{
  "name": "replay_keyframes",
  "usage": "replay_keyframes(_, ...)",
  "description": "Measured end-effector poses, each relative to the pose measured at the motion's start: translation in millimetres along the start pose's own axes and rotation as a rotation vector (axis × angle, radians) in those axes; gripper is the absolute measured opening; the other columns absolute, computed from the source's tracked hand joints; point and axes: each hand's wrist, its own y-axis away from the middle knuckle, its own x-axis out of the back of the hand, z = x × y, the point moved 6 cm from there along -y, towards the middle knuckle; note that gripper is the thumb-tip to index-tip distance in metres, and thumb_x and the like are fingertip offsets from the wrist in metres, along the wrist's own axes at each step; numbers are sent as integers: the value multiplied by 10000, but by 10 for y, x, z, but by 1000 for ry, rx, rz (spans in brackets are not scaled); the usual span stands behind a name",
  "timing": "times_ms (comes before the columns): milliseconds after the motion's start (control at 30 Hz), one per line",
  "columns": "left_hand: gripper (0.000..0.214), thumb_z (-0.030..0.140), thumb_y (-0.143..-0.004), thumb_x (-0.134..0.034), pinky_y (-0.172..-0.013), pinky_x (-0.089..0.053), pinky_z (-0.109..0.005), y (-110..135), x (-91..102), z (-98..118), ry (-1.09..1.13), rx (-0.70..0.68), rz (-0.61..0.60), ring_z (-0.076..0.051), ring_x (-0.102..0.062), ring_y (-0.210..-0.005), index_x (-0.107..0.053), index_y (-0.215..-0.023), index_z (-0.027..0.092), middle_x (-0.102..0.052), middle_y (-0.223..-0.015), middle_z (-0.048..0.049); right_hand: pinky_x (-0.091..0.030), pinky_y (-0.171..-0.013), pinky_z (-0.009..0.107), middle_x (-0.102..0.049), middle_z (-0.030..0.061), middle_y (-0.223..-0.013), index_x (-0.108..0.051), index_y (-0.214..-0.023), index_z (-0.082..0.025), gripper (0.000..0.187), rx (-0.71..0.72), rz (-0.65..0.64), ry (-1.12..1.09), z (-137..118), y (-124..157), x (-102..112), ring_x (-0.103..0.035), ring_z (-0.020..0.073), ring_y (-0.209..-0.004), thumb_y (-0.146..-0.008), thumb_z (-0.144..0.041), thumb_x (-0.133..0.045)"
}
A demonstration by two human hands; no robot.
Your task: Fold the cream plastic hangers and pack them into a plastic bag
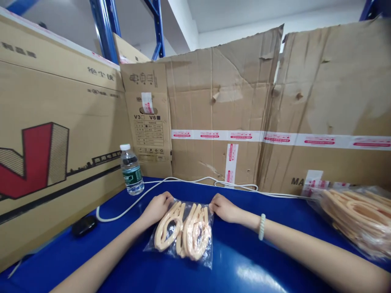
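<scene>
A clear plastic bag [195,205] lies on the blue table in front of me, with several beige, loop-shaped pieces [168,228] inside it. My left hand [159,207] pinches the bag's far left corner. At the far right corner, my right hand [224,207] grips the plastic between closed fingers. A pale twisted bangle [262,226] sits on my right wrist. The pieces lie flat in two groups, side by side, and the bag's near edge spreads loose on the tabletop.
A water bottle [132,171] stands at the back left, near a white cable [122,215] and a black rounded object [84,226]. More bagged beige pieces [357,215] are piled at the right. Cardboard walls [220,101] enclose the blue table [244,252] at the back and left.
</scene>
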Motion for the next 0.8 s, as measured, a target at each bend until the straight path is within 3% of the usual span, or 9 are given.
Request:
replay_keyframes(100,209,317,-959,-608,-762,-568,-381,10,19,-54,-150,34,-10,-191,-671,-849,-637,-1065,139,-673,-1019,-55,-440,-929,460,-600,82,-1067,-617,-859,-139,123,36,81,147,-21,32,0,-549,246,-1041,-940,-223,-581)
replay_keyframes(167,229,306,-972,-581,-784,-559,-406,30,113,-16,-225,40,40,-204,-673,-856,-613,-1127,141,-673,-1019,-61,-414,-956,477,-578,134,-1103,-616,-914,-126,91,49,106,205,-32,80,18,-519,279,-1066,-929,-157,-532)
replay_keyframes(333,361,226,-1014,-325,-915,-491,-437,273,289,455,-277,-121,164,-271,-638,-1057,-480,-1332,154,-679,-1106,-134,-415,-1005,443,-549,198,-1195,-499,-1250,-85,323,75,125,238,29,293,152,-516,283,-1111,-938,-128,-427)
replay_keyframes(400,439,365,-973,-427,-994,-455,-463,506,170,704,-280,-256,110,-302,-563,-1201,-476,-1380,207,-624,-1281,-127,-429,-1018,441,-554,197,-1207,-460,-1299,-82,359,86,124,231,51,482,214,-535,276,-1123,-951,-154,-409)
replay_keyframes(500,649,569,-857,-574,-1026,-330,-697,883,-166,907,-328,-440,-57,-471,-325,-1389,-386,-1460,421,-371,-1559,-83,-480,-989,437,-581,175,-1184,-448,-1309,-108,373,98,126,216,71,898,284,-579,258,-1099,-943,-170,-409)
replay_keyframes(567,652,588,-863,-569,-998,-289,-766,1021,-354,885,-366,-477,-161,-527,-195,-1416,-347,-1465,472,-219,-1618,-64,-514,-964,414,-590,147,-1191,-410,-1358,-154,401,116,159,194,97,1222,334,-599,240,-1094,-962,-224,-412)
replay_keyframes(633,595,542,-903,-538,-1008,-263,-775,1025,-418,802,-380,-459,-200,-521,-144,-1427,-338,-1461,487,-158,-1629,-46,-544,-929,396,-615,119,-1176,-330,-1428,-200,477,116,240,215,172,1533,422,-630,235,-1069,-971,-288,-435)
replay_keyframes(700,555,508,-928,-516,-1030,-244,-763,940,-402,719,-383,-436,-230,-500,-104,-1437,-341,-1455,496,-150,-1627,-35,-567,-894,377,-636,100,-1156,-255,-1477,-237,548,93,322,269,309,1791,535,-659,234,-1037,-978,-353,-449)
replay_keyframes(800,543,498,-938,-510,-1048,-218,-750,746,-330,621,-389,-408,-290,-478,-58,-1444,-338,-1453,501,-140,-1623,-34,-593,-823,365,-657,94,-1113,-275,-1473,-259,564,11,463,324,616,2047,770,-685,250,-984,-971,-447,-449)
